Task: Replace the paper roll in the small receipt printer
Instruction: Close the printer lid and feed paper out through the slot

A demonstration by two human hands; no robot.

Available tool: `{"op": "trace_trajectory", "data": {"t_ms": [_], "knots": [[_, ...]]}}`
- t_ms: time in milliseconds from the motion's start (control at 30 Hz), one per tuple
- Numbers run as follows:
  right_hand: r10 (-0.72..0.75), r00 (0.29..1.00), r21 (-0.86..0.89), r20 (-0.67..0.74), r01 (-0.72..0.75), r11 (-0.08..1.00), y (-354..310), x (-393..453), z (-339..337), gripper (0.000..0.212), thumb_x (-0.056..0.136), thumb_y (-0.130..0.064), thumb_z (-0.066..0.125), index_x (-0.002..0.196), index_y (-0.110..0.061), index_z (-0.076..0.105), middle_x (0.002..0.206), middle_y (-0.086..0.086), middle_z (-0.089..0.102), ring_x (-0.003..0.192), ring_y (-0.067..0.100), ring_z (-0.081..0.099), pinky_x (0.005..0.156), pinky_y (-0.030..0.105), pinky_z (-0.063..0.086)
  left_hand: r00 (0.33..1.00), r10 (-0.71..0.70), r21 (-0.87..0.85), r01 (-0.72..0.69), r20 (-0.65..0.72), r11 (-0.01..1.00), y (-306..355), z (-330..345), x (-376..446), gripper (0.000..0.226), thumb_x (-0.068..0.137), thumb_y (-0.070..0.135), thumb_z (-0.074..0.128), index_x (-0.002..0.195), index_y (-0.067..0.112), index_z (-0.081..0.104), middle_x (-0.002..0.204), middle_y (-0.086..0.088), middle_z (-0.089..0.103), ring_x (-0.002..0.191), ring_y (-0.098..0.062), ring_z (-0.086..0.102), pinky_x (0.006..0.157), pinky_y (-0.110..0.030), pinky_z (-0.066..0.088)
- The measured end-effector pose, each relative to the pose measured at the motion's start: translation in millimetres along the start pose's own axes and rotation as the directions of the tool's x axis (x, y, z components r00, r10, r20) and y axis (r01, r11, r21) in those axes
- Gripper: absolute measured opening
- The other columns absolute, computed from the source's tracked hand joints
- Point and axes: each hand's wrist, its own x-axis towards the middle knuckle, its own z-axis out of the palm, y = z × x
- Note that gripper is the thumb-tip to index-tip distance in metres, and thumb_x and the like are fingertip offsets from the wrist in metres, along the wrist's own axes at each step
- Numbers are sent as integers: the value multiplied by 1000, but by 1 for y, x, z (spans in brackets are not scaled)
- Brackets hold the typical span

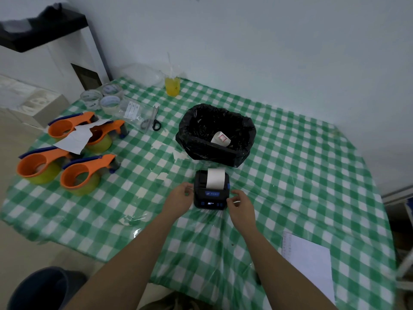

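A small black receipt printer (210, 198) stands on the green-and-white checked table (290, 175), its display lit. A strip of white paper (215, 177) comes out of its top slot and lies back over the lid. My left hand (180, 198) rests against the printer's left side, fingers curled at its edge. My right hand (240, 203), with a pale ring on one finger, touches the right side. An old paper roll (221, 138) lies inside the bin lined with a black bag (214, 135) just behind the printer.
Several orange tape dispensers (67, 157) and a torn white paper sit at the left. Tape rolls (100, 98), scissors (154, 120) and a yellow drink cup (172, 86) are at the back. A white sheet (310, 262) lies near right. A wall is behind.
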Motion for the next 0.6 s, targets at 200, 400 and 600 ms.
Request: {"op": "trace_trajectory", "data": {"t_ms": [200, 400, 600], "knots": [[-6, 1000, 7, -5, 6, 1000, -1, 2, -1, 32, 91, -19, 54, 122, -16, 52, 99, 7, 62, 78, 17, 58, 64, 31, 46, 1000, 1, 2, -1, 5, 1000, 1, 0, 1, 31, 92, 13, 46, 122, 8, 53, 125, -14, 60, 111, -27, 57, 85, -30, 43], [-7, 1000, 11, -6, 7, 1000, -1, 4, -2, 32, 90, -18, 55, 123, -16, 53, 97, 6, 61, 77, 16, 57, 64, 30, 44, 1000, 3, 1, -3, -1, 1000, 2, 0, 1, 30, 91, 13, 47, 120, 8, 55, 123, -14, 61, 110, -27, 58, 87, -32, 44], [-16, 1000, 11, -9, 16, 1000, -2, 3, -3, 31, 90, -17, 55, 121, -16, 53, 94, 6, 60, 76, 16, 56, 64, 30, 44, 1000, 5, 6, -5, -6, 1000, 3, -1, 2, 29, 91, 12, 48, 118, 8, 57, 121, -15, 62, 109, -27, 58, 87, -31, 43]]}}
